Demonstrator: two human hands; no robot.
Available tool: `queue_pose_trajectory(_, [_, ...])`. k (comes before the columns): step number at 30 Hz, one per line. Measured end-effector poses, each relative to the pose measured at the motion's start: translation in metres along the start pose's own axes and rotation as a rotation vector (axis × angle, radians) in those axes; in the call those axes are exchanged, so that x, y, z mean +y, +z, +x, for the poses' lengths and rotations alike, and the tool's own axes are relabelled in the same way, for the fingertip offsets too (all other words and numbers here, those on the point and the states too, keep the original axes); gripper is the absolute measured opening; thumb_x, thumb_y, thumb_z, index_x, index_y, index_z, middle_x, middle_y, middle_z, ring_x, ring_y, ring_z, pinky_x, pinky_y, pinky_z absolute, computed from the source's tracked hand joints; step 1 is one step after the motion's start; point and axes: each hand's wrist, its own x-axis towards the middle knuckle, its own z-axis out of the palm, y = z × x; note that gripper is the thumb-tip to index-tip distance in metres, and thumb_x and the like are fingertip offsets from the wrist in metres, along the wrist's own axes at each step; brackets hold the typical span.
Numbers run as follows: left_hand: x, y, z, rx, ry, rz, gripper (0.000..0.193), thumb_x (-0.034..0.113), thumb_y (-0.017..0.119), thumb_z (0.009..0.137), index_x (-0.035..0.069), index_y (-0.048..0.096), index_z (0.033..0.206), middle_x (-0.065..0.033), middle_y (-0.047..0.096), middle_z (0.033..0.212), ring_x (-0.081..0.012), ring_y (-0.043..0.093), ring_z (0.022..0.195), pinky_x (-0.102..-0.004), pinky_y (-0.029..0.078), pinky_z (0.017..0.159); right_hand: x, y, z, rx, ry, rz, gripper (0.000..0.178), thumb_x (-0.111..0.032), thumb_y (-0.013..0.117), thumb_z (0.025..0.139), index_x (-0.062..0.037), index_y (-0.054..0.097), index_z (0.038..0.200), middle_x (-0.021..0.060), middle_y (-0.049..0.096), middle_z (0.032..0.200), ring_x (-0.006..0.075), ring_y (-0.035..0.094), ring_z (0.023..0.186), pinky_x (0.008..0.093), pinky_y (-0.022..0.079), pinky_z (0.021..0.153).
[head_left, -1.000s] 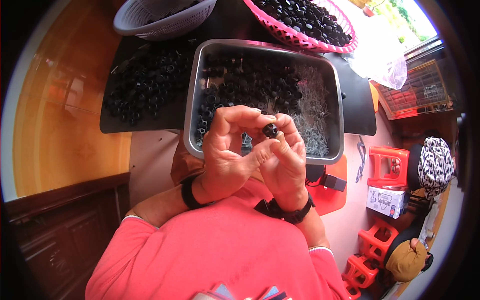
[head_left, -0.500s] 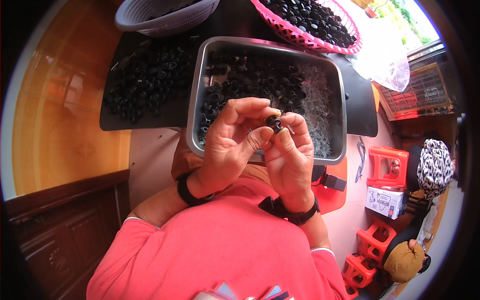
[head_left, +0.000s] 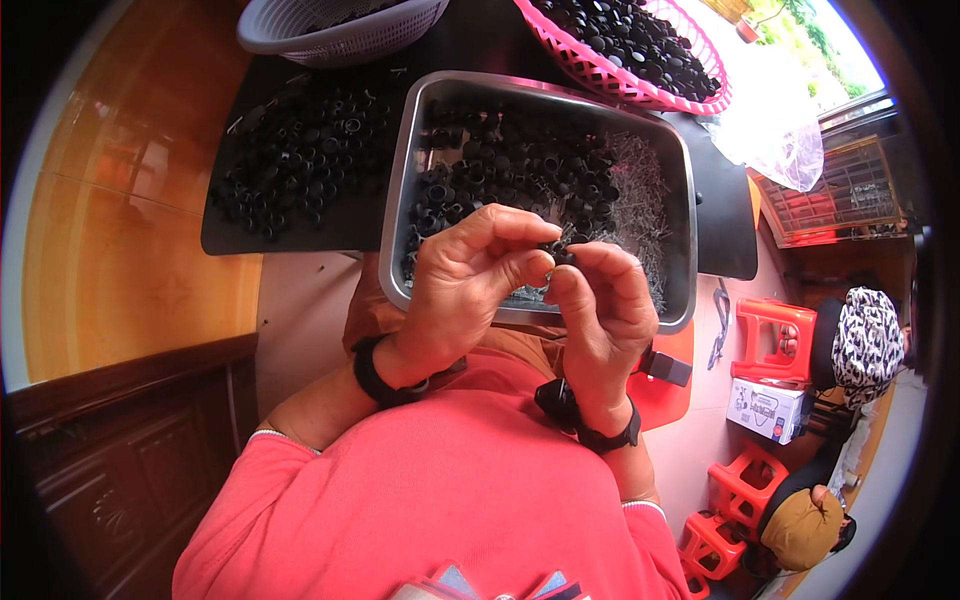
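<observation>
My left hand (head_left: 465, 278) and my right hand (head_left: 607, 310) meet over the near part of a metal tray (head_left: 399, 190). Thumb and fingers of each are pinched on a small round black plastic part (head_left: 562, 252); the fingertips cover much of it. Behind my hands, the tray holds many black ring-shaped pieces (head_left: 530, 165). Thin silvery pins (head_left: 640, 185) are heaped along its right side. Left of the tray lies a loose pile of similar black pieces (head_left: 300, 165) on the dark table (head_left: 722, 215).
A pink basket (head_left: 585, 78) of black round caps stands at the far right, a pale basket (head_left: 330, 45) at the far left. A clear plastic bag (head_left: 790, 155) hangs beyond the table's right end. Red stools (head_left: 775, 312) and a white box (head_left: 762, 408) stand at the right.
My right hand has shifted a little to the right and turned, and the black part now shows less between the fingertips. The left hand keeps its pinch.
</observation>
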Motion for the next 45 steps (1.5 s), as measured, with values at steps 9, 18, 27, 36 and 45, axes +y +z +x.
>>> queue_pose_trajectory(9, [0.0,-0.002,0.0,0.013,-0.138,-0.142,0.027,0.005,0.057,0.089,0.0,0.056,0.115,-0.0066,0.063,0.098,-0.009,0.06,0.085,-0.0222,0.05,0.077,-0.003,-0.001,0.001,0.045,0.023,0.004,0.02,0.002,0.061,0.085,0.0027,0.055,0.104,0.0056,0.063,0.086,0.0076,0.061,0.077,0.0193,0.051,0.067])
queue_pose_trajectory(18, [0.001,-0.006,0.001,-0.016,-0.206,-0.174,0.028,0.006,0.055,0.09,-0.001,0.055,0.117,-0.0074,0.063,0.098,-0.0094,0.06,0.084,-0.022,0.051,0.076,-0.013,-0.002,0.005,0.012,-0.014,-0.207,0.017,0.007,0.062,0.082,0.0051,0.058,0.099,0.0057,0.064,0.086,0.0089,0.064,0.079,0.0188,0.051,0.067])
queue_pose_trajectory(27, [0.001,-0.006,0.001,-0.012,-0.204,-0.156,0.027,0.005,0.055,0.09,-0.001,0.055,0.117,-0.0075,0.063,0.098,-0.0091,0.06,0.082,-0.0216,0.05,0.075,-0.013,-0.003,0.006,0.006,-0.027,-0.28,0.017,0.006,0.064,0.08,0.0054,0.059,0.097,0.0055,0.064,0.084,0.0085,0.064,0.076,0.019,0.051,0.065])
queue_pose_trajectory(36, [0.001,-0.006,0.001,-0.002,-0.218,-0.194,0.027,0.005,0.055,0.09,0.0,0.056,0.116,-0.0064,0.064,0.097,-0.0091,0.06,0.083,-0.0217,0.051,0.077,-0.013,-0.001,0.007,0.012,-0.008,-0.245,0.017,0.007,0.063,0.08,0.0058,0.059,0.097,0.005,0.063,0.084,0.0065,0.062,0.074,0.018,0.05,0.064])
queue_pose_trajectory(45, [-0.001,-0.003,0.002,0.003,-0.097,-0.058,0.027,-0.008,0.055,0.086,0.002,0.06,0.111,-0.0065,0.06,0.103,-0.0113,0.059,0.091,-0.0236,0.05,0.083,-0.014,-0.004,0.007,-0.017,0.024,-0.204,0.016,0.004,0.064,0.082,0.0035,0.062,0.098,0.004,0.065,0.083,0.0072,0.062,0.073,0.0175,0.049,0.059])
